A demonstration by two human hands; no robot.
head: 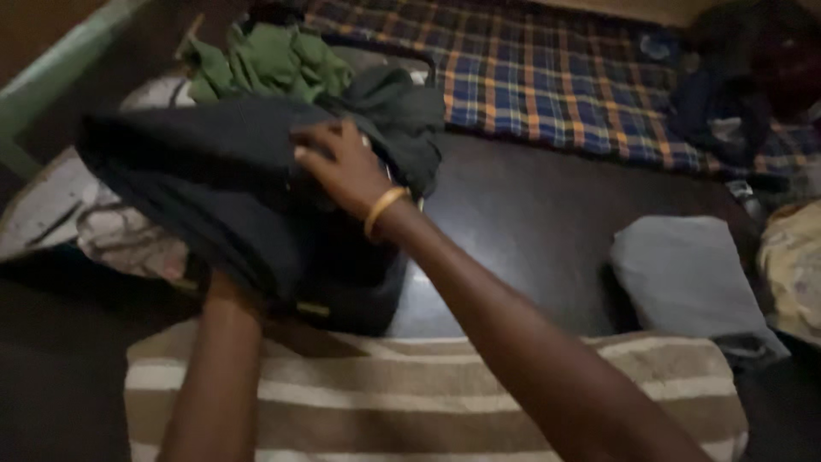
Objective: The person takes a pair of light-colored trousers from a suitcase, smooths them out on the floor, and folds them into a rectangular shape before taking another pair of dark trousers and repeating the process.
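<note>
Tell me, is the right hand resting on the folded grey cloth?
No, the right hand lies on the dark garment; the grey cloth sits apart, untouched.

No packages, labels, signs or screens show here.

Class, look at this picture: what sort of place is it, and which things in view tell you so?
Probably a bedroom or living space at home. A plaid blanket lies spread out, a striped cloth lies in front, and folded grey fabric sits on the dark floor. Both hands handle a dark garment beside green clothes.
</note>
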